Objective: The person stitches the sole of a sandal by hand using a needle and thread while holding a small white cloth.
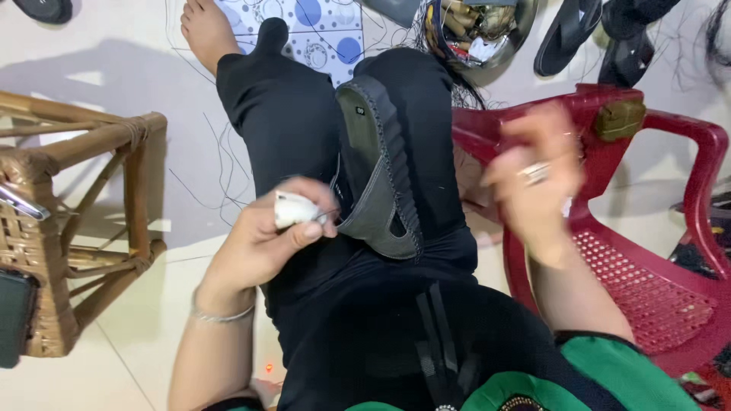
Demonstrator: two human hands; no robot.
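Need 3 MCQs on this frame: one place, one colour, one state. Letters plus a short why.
1. Where does the grey shoe upper lie?
A. on the person's lap
B. on the cane stool
C. on the red chair

2. What colour is the plastic chair?
A. blue
B. red
C. white

3. What is the left hand doing?
A. hanging empty
B. flat on the floor
C. gripping a small white object

Answers:
1 A, it rests on the black-trousered leg.
2 B, seat and arms are red.
3 C, fingers close round it; the right hand is raised and blurred.
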